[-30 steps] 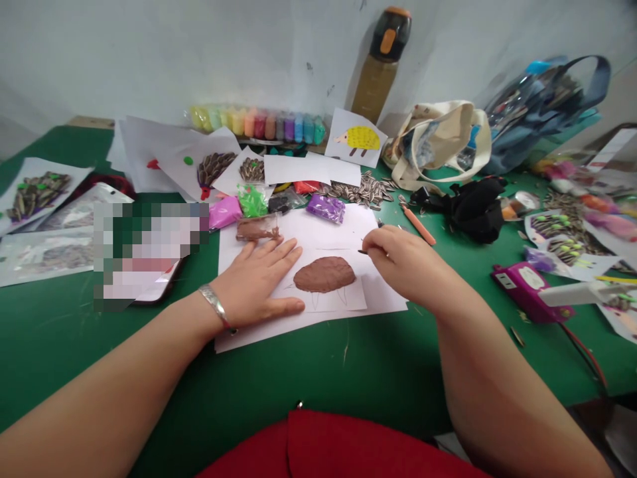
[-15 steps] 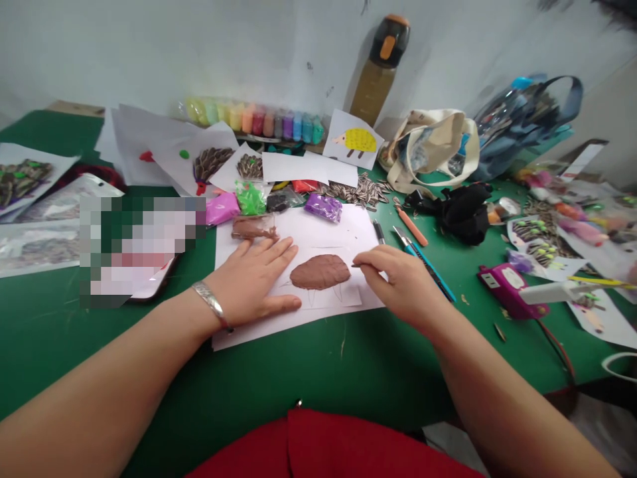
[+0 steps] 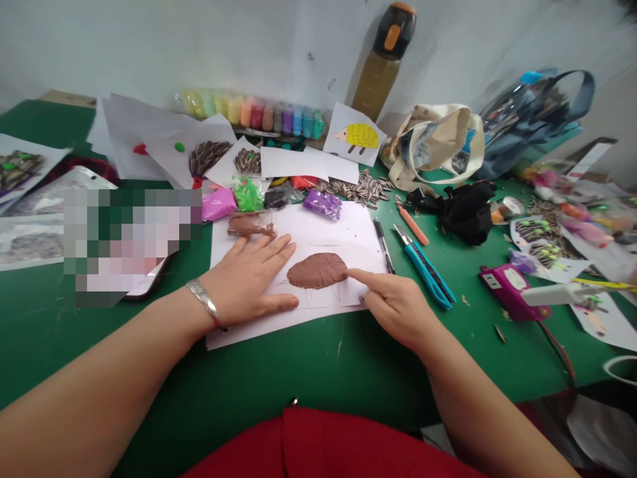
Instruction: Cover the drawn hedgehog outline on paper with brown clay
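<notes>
A flat brown clay oval [image 3: 317, 270] lies on a small white sheet [image 3: 323, 299] on top of a larger paper [image 3: 323, 229] on the green table [image 3: 298, 372]. My left hand [image 3: 249, 279] lies open and flat on the paper just left of the clay, with a silver bracelet at the wrist. My right hand [image 3: 393, 302] has its index finger stretched out, the tip touching the clay's right edge, and the other fingers curled. I see nothing held in it.
Small bags of brown [image 3: 249, 226], purple [image 3: 324, 204], green and pink clay lie behind the paper, next to a pile of sunflower seeds [image 3: 358, 189]. A blue cutter [image 3: 423, 265] and a purple glue gun [image 3: 517, 292] lie to the right. At the wall stand a bottle [image 3: 383, 60], a row of clay pots [image 3: 259, 116] and bags [image 3: 438, 143].
My right hand, which pinched a sunflower seed above the paper, has come down and left. Its index finger now touches the clay's right edge. My left hand has stayed put.
</notes>
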`<action>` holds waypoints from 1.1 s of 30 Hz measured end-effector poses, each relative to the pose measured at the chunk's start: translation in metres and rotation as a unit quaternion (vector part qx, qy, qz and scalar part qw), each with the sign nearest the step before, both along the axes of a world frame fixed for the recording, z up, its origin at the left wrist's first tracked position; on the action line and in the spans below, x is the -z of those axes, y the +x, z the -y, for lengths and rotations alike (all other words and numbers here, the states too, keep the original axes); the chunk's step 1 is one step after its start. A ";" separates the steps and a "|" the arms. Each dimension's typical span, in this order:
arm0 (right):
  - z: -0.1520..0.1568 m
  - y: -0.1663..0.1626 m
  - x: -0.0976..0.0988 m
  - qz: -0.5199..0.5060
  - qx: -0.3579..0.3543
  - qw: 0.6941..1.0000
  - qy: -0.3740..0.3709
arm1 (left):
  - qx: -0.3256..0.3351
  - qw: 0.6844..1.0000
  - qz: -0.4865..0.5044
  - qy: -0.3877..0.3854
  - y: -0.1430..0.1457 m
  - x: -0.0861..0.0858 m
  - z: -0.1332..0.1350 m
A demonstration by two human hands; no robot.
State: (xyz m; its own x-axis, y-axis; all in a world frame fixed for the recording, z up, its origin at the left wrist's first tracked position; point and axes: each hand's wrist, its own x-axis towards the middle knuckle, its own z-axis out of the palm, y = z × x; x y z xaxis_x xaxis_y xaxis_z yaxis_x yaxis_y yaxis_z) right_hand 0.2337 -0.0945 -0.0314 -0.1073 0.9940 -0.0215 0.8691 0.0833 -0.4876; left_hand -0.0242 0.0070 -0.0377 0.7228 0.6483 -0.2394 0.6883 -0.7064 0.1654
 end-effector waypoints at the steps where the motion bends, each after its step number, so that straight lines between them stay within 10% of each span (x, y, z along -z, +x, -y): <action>1: 0.000 -0.001 0.000 0.013 -0.006 1.000 -0.002 | -0.001 1.000 0.000 0.001 0.000 0.000 0.000; 33: -0.001 0.001 0.000 0.010 -0.032 0.999 -0.011 | -0.005 1.000 -0.025 0.000 0.003 -0.005 0.001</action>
State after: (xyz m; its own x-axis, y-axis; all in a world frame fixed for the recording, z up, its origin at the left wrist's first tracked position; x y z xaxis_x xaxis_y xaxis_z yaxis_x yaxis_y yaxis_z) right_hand 0.2344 -0.0931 -0.0315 -0.1704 0.9843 -0.0460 0.8718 0.1288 -0.4727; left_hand -0.0210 0.0055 -0.0331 0.7035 0.6551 -0.2754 0.7026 -0.6993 0.1315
